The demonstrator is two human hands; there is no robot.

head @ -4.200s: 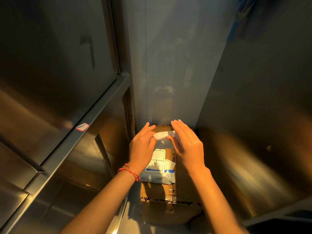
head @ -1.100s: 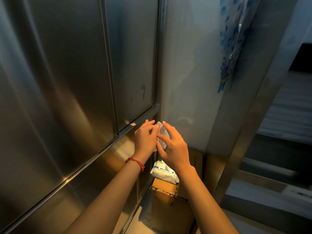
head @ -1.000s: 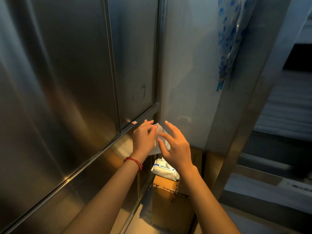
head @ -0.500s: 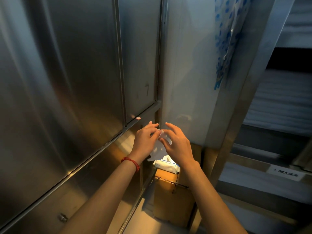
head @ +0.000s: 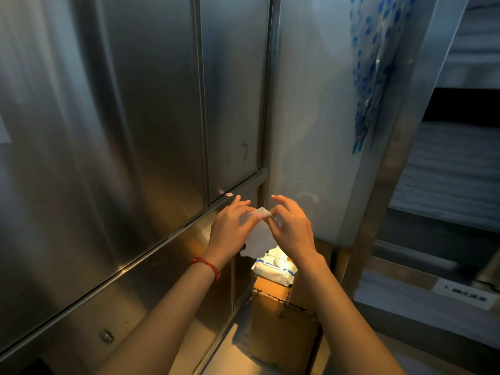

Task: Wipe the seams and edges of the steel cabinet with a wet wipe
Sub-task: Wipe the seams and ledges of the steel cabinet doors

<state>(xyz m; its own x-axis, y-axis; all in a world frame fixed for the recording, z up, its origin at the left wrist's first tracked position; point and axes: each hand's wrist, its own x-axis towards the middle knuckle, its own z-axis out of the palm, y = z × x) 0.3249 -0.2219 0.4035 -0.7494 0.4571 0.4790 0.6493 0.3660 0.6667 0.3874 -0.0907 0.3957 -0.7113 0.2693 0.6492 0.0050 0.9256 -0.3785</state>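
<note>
While my left hand (head: 232, 228) and right hand (head: 293, 230) pinch the wet wipe (head: 259, 234) at its top corner beside the steel cabinet (head: 151, 109), it hangs limp; I judge it light, floppy, best bunched before rubbing seams.

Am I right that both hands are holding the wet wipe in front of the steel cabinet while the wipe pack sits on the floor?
Not quite: in the head view the wipe pack sits on a cardboard box, not the floor. Both the left hand and right hand do hold the wet wipe in front of the steel cabinet.
</note>
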